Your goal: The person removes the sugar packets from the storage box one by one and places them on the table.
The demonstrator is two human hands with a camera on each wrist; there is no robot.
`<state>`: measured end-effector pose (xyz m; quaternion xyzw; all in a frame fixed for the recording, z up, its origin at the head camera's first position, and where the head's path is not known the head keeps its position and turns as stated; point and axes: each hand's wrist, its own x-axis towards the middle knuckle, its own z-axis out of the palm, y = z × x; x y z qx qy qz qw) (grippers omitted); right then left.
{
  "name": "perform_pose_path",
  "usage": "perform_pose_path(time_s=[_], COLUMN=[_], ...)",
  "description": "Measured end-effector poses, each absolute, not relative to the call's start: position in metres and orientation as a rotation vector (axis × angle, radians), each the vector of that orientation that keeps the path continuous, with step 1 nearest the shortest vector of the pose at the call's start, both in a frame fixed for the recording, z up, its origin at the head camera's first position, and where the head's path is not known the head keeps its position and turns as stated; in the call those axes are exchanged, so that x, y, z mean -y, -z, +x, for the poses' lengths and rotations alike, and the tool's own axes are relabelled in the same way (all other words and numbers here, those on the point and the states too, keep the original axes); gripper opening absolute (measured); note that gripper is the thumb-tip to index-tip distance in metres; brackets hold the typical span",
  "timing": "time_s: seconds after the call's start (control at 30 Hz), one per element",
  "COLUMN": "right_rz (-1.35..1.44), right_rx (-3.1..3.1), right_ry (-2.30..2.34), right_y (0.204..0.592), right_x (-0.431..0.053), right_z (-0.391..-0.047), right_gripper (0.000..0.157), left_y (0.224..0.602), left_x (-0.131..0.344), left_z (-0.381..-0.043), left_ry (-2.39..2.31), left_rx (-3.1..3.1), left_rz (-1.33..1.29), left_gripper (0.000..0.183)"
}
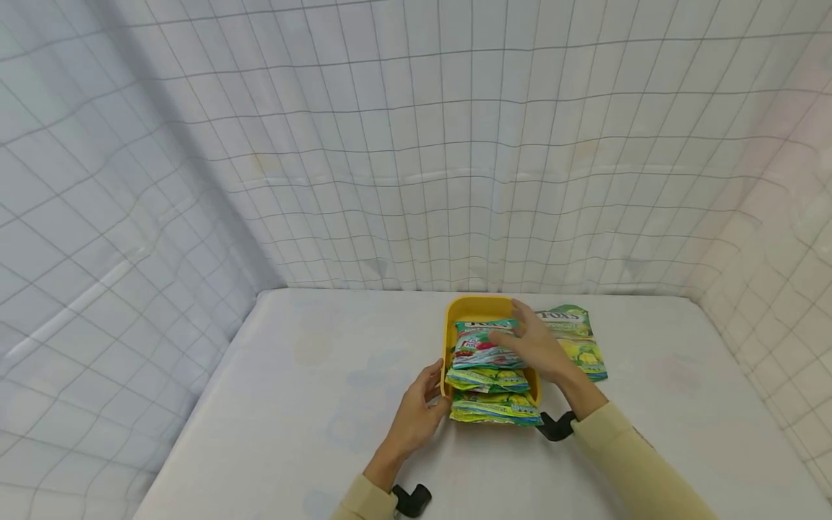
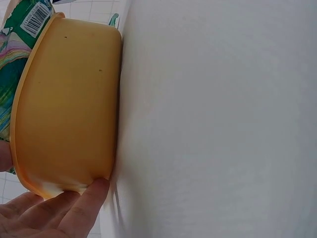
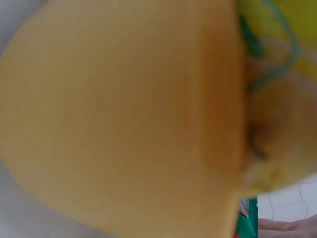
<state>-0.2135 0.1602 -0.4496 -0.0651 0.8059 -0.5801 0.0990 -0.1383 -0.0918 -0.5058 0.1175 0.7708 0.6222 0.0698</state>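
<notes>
A yellow plastic tub (image 1: 448, 339) sits on the white surface with several sweet packets in it. My left hand (image 1: 419, 412) holds the tub at its front left corner, fingers against the outer wall and thumb by the rim. Over the tub's right side reaches my right hand (image 1: 536, 343), fingers spread, with the thumb over a green-and-red Fox's packet (image 1: 484, 350). In front of that packet are yellow-green packets (image 1: 497, 408), the nearest overlapping the front rim. In the right wrist view the tub wall (image 3: 124, 119) fills most of the picture, blurred.
A larger yellow-green Fox's bag (image 1: 578, 343) lies right of the tub, partly behind my right hand. White grid-patterned sheeting (image 1: 455, 180) hangs behind and on both sides of the white table (image 1: 312, 404). A black strap mount sits on each wrist.
</notes>
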Motion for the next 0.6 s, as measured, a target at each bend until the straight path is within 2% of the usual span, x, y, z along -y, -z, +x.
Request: perform_pose_path(time_s=[0.27, 0.6], right_rz=[-0.142, -0.115], right_rx=[-2.371, -2.399], right_ry=[1.737, 1.629], right_y=[0.4514, 0.4504], right_x=[-0.1606, -0.1613], right_z=[-0.2185, -0.2187], right_gripper=[0.097, 0.085], left_y=[0.5049, 0.5081], left_x=[0.0915, 0.0908], left_z=[-0.137, -0.1377], left_ry=[-1.871, -1.889], left_rx=[-2.332, -2.324], left_rz=[0.357, 0.36], left_gripper=[0.064, 0.064])
